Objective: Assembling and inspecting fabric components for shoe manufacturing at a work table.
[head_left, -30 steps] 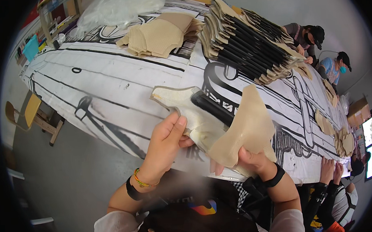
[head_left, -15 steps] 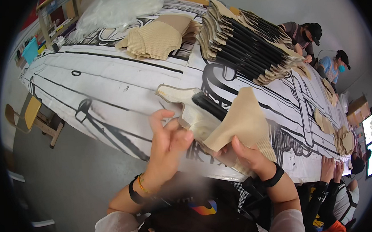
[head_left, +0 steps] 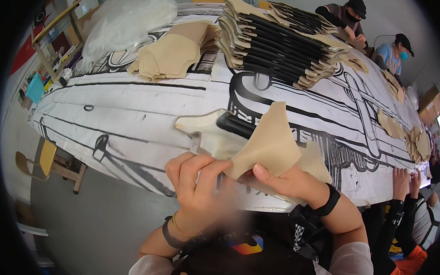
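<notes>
Both my hands are on a beige fabric piece [head_left: 267, 143] near the table's front edge. Its pale underside and a black strip [head_left: 235, 126] show at the far left, while a corner folds over toward me. My left hand [head_left: 195, 180] is closed, with curled fingers pinching the fold's near left edge; its thumb is hidden. My right hand [head_left: 283, 181] grips the lower edge, thumb on top and fingers underneath. A mesh-textured part [head_left: 313, 163] shows beside the right wrist.
A tall stack of beige pieces with black strips [head_left: 280, 46] stands at the back. Left of it lie beige mesh pieces [head_left: 169, 53] and a clear plastic bag [head_left: 131, 23]. Co-workers [head_left: 388, 59] work along the right, with another person's hands [head_left: 406, 181] at the near right edge.
My left hand has moved from beside the piece's left edge onto the folded edge, its fingers curling in. The right hand keeps its hold. The view has shifted slightly.
</notes>
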### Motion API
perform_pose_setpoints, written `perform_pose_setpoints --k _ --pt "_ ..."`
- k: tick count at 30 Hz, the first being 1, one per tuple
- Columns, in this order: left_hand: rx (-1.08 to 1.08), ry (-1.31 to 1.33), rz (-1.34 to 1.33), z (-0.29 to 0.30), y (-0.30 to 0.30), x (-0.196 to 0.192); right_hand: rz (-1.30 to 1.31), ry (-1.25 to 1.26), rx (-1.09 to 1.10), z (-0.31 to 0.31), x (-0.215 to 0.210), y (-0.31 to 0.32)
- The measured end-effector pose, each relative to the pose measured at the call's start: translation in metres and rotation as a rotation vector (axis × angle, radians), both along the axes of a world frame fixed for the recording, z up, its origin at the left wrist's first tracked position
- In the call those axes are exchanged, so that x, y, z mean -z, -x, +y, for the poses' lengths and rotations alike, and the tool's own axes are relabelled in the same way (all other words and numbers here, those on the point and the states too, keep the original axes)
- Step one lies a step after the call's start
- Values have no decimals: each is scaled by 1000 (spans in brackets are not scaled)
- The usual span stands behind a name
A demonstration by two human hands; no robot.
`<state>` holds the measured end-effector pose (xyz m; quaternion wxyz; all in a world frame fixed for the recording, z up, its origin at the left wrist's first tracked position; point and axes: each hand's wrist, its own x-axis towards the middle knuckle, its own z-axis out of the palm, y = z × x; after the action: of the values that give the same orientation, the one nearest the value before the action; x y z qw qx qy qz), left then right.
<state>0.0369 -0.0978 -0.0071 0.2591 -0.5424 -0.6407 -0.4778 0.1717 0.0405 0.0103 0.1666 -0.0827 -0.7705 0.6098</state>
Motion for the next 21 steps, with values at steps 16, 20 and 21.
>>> perform_pose_setpoints --k 16,20,21 --pt "375 83 -915 -2 -2 -18 68 -1071 282 -13 20 10" --pt "353 -16 -885 5 -1 -13 108 -1113 312 -14 23 11" --pt "336 -40 -852 6 2 -9 108 -1116 300 -14 23 12"
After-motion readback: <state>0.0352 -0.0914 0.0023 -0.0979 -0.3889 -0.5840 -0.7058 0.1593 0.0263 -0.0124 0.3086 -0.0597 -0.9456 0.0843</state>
